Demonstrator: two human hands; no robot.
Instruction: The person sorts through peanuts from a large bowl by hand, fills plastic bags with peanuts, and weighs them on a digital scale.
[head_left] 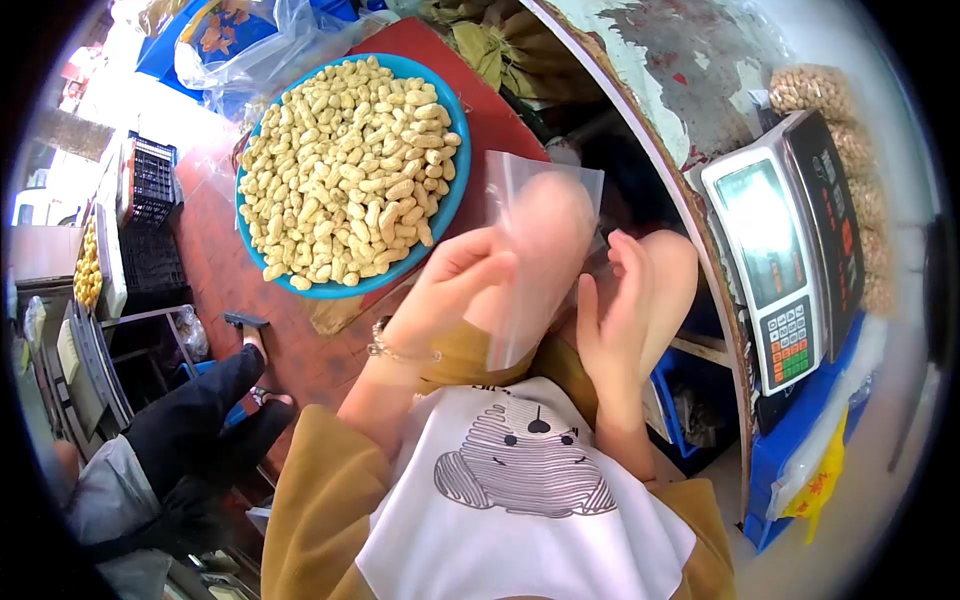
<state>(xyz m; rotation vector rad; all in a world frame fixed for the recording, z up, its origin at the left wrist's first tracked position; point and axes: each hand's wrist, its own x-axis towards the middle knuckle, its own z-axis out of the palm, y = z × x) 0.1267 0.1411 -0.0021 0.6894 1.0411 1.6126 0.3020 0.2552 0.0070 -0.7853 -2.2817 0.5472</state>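
Note:
My left hand (462, 280), with a bracelet at the wrist, pinches the edge of a clear plastic bag (545, 250). The bag hangs flat and looks empty, in front of my bare knees. Just to the right of it is my right hand (612, 315), fingers raised and apart, with nothing seen in it. Unshelled peanuts (345, 170) are heaped in a round blue basin (463, 150) beyond my left hand.
A digital scale (765, 240) stands on the worn counter (660, 60) at right, with filled peanut bags (865, 180) behind it. At left are a seated person's legs (215, 400) and black crates (150, 190). A blue container (765, 490) is at lower right.

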